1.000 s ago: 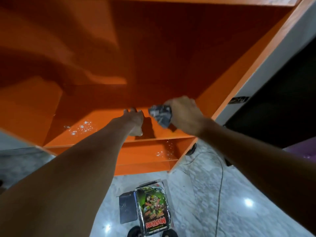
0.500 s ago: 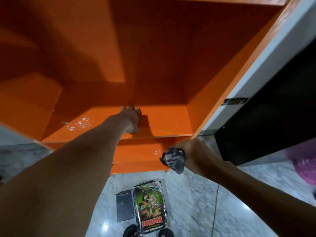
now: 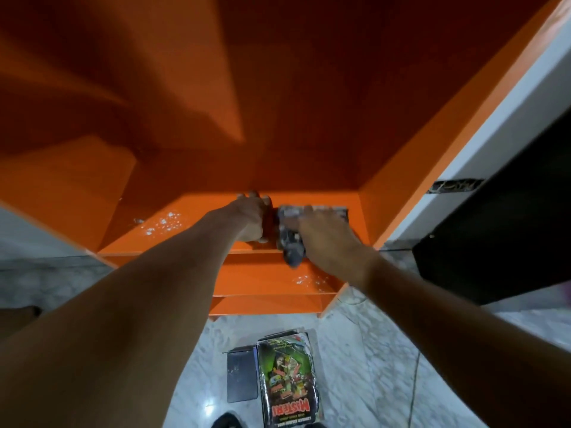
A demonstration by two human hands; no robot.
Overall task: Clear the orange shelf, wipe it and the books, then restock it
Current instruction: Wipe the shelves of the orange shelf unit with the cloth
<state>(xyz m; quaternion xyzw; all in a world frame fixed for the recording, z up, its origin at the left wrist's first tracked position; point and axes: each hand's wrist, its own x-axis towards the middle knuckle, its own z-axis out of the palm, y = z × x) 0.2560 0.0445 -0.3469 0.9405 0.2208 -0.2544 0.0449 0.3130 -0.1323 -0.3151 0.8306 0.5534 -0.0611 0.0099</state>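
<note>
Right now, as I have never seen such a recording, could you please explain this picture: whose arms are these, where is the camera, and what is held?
There is no machine: a person wears one camera on the head, looking down at their own bare arms. The left hand rests on a board of the orange painted shelf. The right hand presses a grey patterned cloth on the same board, seemingly to wipe it. White specks lie on that board. Below, on the pale marble floor, lie a green-covered book and a dark flat book.
</note>
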